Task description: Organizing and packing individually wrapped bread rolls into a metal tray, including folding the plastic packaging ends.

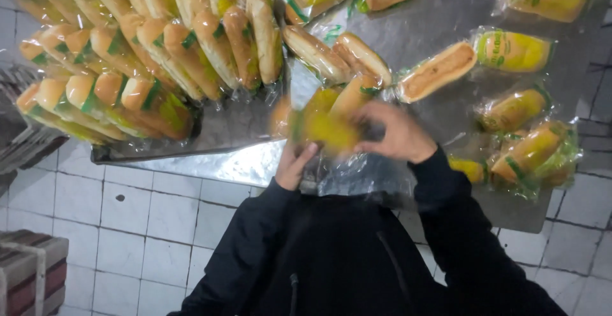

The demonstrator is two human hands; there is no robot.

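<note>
While both hands close on a wrapped bread roll above the near edge of the steel bench, the left hand grips it from below and the right hand pinches its clear wrapper from the far-right end, fingers curled shut; the roll's long axis runs across between them, nearer the left hand. Stacked rolls crowd the bench's left corner, loose ones the right edge. Blur hides the roll's detail and the fingertips
</note>
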